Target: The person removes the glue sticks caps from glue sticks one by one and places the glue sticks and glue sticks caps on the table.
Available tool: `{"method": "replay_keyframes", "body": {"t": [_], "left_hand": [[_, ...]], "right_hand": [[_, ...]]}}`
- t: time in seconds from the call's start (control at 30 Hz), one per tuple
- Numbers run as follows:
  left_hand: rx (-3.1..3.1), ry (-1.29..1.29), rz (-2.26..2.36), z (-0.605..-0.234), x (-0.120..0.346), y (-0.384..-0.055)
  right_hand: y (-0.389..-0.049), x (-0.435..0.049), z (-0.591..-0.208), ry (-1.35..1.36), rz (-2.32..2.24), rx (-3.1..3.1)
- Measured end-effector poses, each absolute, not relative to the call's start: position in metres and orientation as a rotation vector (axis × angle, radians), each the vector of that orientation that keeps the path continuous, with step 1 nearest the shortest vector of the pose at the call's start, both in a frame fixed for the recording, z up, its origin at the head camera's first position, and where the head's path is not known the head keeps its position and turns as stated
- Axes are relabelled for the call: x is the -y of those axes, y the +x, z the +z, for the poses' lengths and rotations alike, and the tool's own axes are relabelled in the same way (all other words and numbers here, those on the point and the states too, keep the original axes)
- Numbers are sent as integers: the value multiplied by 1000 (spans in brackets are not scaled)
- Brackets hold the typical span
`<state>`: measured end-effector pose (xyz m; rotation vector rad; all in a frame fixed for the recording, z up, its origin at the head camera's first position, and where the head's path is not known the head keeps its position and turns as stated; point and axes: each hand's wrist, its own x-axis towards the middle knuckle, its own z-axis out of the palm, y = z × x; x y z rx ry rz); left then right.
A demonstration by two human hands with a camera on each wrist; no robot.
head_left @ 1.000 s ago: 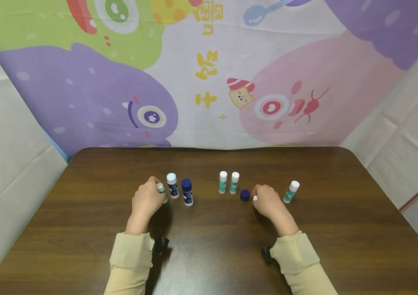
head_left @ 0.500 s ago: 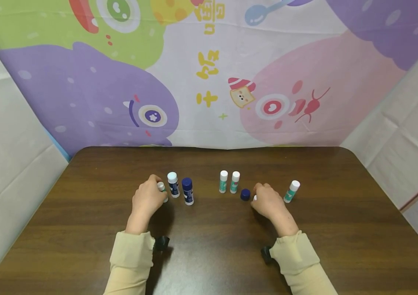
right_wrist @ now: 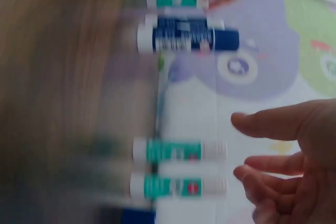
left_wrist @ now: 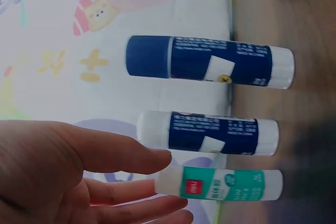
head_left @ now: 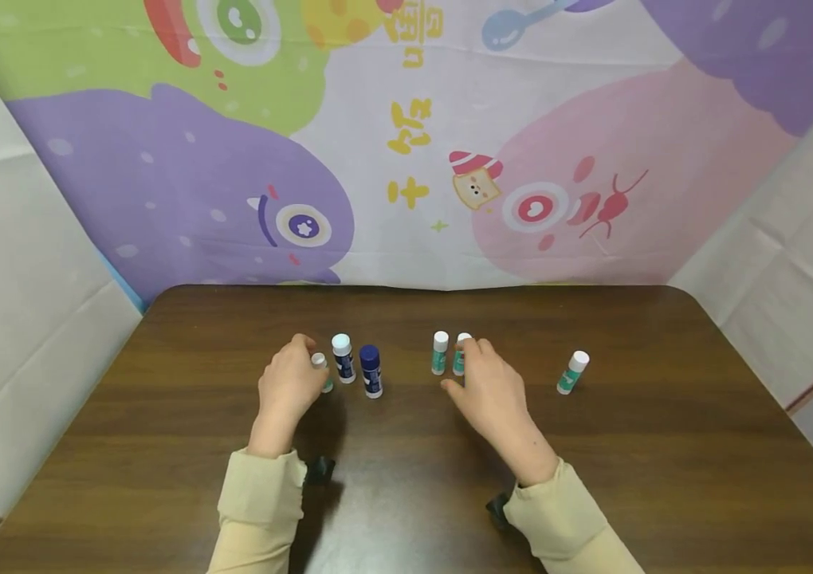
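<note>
A green-and-white glue stick (left_wrist: 223,183) stands at the left, its white cap between the thumb and fingers of my left hand (head_left: 289,384). Beside it stand a navy glue stick with a white cap (head_left: 344,360) and a larger navy one with a blue cap (head_left: 371,373). My right hand (head_left: 494,391), thumb and fingers spread with a gap between them, is beside two small green glue sticks. The left one (head_left: 439,354) is fully visible; fingers partly cover the right one (head_left: 460,363) in the head view. In the right wrist view, a dark blue object (right_wrist: 139,216) shows at the bottom edge.
Another green glue stick with a white cap (head_left: 573,373) stands farther right, slightly tilted in the head view. The brown wooden table (head_left: 406,478) reaches back to a cartoon-printed cloth (head_left: 406,239). White sheeting hangs on both sides.
My right hand has moved left and opened, away from the small white thing at its fingertips. It now hides the spot of the dark blue piece. The left hand stays at its glue stick.
</note>
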<state>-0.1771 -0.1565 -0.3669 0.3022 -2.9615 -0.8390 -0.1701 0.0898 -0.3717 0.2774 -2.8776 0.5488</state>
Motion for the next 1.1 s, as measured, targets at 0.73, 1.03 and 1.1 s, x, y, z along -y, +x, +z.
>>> {"method": "replay_keyframes", "body": {"t": [0.73,1.03,1.1], "left_hand": [[2877,317,-683,-353,145,-167],[2855,288,-628,-358,142,-167],[2840,277,-624,-358,141,-167]], "right_hand": [[-196,-15,-388,832,624,2746],[-199,-13,-393,848,690,2779],[-199,-14,-391,852,729,2771]]}}
